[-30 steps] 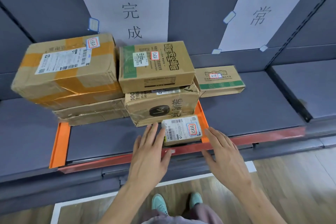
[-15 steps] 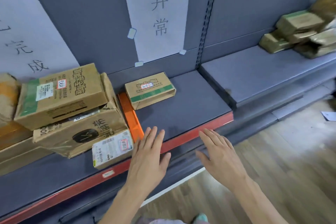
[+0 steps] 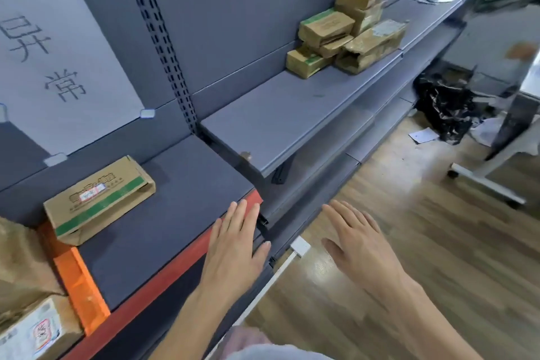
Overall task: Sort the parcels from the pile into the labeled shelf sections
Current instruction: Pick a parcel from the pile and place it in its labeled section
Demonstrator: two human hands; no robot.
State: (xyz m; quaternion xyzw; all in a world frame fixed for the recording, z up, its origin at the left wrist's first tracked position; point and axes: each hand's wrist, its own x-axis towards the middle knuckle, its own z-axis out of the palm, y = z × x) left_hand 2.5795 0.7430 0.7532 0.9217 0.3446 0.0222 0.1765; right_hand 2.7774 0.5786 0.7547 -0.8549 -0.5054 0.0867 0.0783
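Both hands hold nothing, fingers straight and spread: the left hand [image 3: 233, 245] over the grey shelf's red front edge [image 3: 163, 280], the right hand [image 3: 355, 242] beyond its right corner. The pile of brown cardboard parcels [image 3: 342, 29] sits against the back edge of the neighbouring grey shelf [image 3: 280, 126].

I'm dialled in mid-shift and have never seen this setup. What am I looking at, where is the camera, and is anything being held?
No machine: one camera, worn on a person's head, looks forward and down at their bare hands. The left hand is over the red edge of the dark grey shelf; the right hand is over the wooden floor. Both have straight fingers and hold nothing. On that shelf lies a flat brown cardboard box with a green stripe, right of an orange plastic divider and below a white paper sign. Further right, a pile of brown parcels sits on a higher grey shelf.
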